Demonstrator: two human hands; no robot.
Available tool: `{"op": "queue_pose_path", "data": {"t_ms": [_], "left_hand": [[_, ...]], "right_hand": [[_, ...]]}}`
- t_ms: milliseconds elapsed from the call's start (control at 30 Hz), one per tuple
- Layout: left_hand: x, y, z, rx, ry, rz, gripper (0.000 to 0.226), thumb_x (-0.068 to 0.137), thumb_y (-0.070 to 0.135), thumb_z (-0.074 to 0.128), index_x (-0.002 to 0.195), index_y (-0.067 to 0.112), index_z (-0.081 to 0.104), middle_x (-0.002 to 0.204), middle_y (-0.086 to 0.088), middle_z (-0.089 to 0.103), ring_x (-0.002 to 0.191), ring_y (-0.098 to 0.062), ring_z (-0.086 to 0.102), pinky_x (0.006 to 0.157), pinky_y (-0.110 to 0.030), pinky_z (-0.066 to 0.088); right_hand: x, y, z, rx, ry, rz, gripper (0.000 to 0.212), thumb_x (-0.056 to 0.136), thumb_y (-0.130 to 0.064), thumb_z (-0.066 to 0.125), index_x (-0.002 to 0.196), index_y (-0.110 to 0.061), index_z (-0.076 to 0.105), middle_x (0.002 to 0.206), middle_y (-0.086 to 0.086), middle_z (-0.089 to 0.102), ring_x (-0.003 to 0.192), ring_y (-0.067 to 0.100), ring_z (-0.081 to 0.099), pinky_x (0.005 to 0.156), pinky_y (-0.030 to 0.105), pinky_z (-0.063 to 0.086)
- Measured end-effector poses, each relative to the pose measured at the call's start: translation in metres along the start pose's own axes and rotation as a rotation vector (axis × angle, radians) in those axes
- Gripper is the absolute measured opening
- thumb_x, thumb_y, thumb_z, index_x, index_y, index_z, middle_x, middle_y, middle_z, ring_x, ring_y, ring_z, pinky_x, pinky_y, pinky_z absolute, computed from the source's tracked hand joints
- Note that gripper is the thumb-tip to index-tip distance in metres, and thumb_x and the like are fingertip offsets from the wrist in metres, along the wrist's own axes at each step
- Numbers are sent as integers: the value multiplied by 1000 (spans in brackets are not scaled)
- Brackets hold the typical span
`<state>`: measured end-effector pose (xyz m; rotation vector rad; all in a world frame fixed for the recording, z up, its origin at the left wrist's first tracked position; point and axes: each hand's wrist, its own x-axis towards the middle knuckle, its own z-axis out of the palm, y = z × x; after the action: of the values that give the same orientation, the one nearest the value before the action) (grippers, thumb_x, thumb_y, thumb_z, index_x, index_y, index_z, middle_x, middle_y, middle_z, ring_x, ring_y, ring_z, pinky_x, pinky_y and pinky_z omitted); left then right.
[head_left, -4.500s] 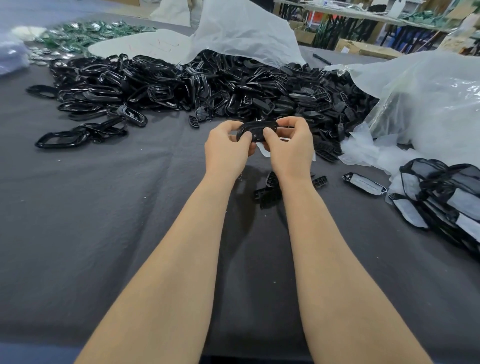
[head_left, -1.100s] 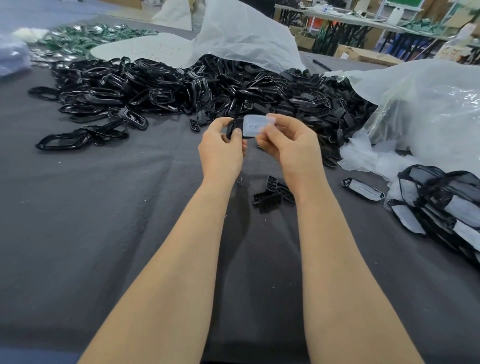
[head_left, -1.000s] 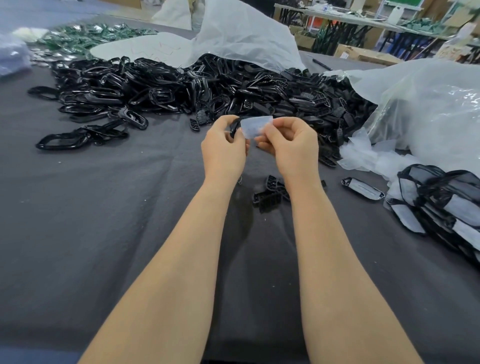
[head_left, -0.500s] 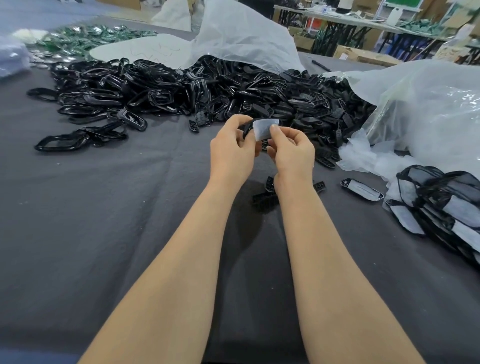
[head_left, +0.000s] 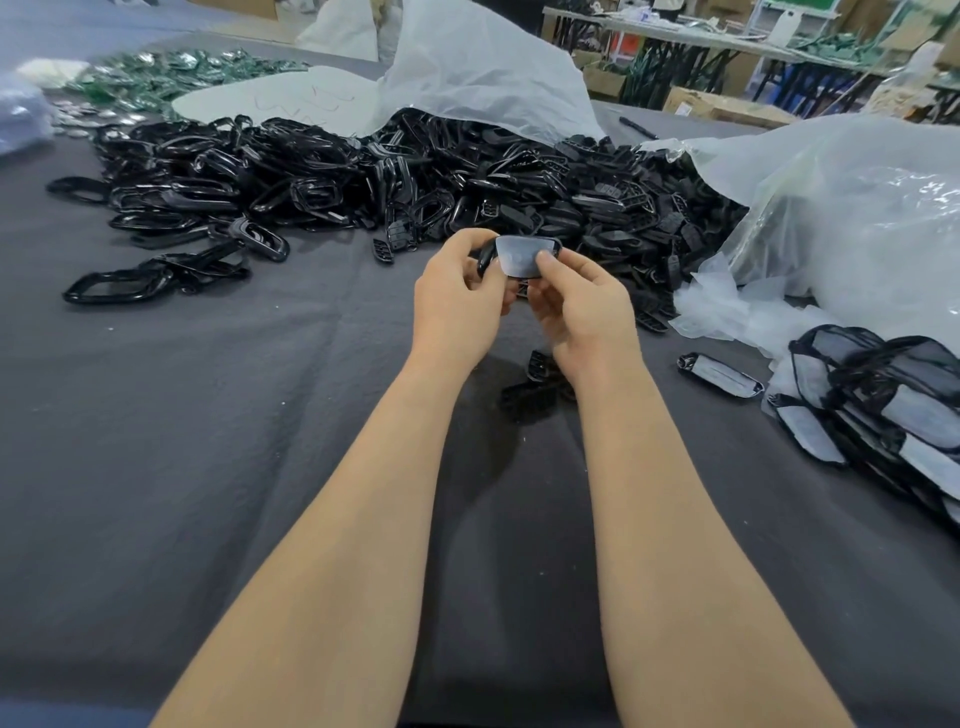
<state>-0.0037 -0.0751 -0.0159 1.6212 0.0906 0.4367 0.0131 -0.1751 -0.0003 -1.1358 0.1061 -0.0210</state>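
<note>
Film-fitting step, I reckoned: left hand (head_left: 457, 296) gripped the black plastic frame (head_left: 484, 258), right hand (head_left: 584, 309) pinched the grey film (head_left: 519, 257) against it; next needed squaring and pressing.

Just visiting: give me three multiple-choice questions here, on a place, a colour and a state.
1. Where is the stack of film-covered black plastic frames? A far left; B right edge; C under forearms.
2. The thin film sheet in hand is: A red; B pale grey; C yellow.
3. The left hand and right hand: A lie flat; B point; C pinch one small black plastic part and its film.
B, stacked at right; B, looks pale grey; C, fingers curl round them.
</note>
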Motion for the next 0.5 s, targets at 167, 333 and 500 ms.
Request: {"op": "queue_pose_path", "data": {"t_ms": [167, 333, 500], "left_hand": [[2, -2, -2, 11, -6, -18, 23, 94, 11, 54, 100, 34, 58, 72, 2, 65, 64, -6, 61, 79, -41, 58], [1, -2, -1, 21, -13, -23, 23, 95, 10, 53, 107, 29, 57, 73, 3, 64, 64, -6, 60, 78, -36, 58], [1, -1, -2, 38, -9, -22, 28, 95, 6, 51, 115, 23, 61, 84, 3, 64, 68, -4, 59, 72, -24, 52]], "right_hand": [[2, -4, -7, -45, -73, 67, 9, 92, -1, 57, 87, -7, 61, 70, 3, 56, 56, 6, 53, 56, 15, 50], [2, -3, -9, -139, -81, 65, 10, 93, -6, 57, 85, -8, 60, 72, 3, 61, 62, 8, 58, 57, 16, 52], [4, -6, -11, -173, -129, 89, 11, 94, -6, 56, 85, -7, 61, 74, 6, 64, 64, 10, 63, 59, 18, 54]]}}
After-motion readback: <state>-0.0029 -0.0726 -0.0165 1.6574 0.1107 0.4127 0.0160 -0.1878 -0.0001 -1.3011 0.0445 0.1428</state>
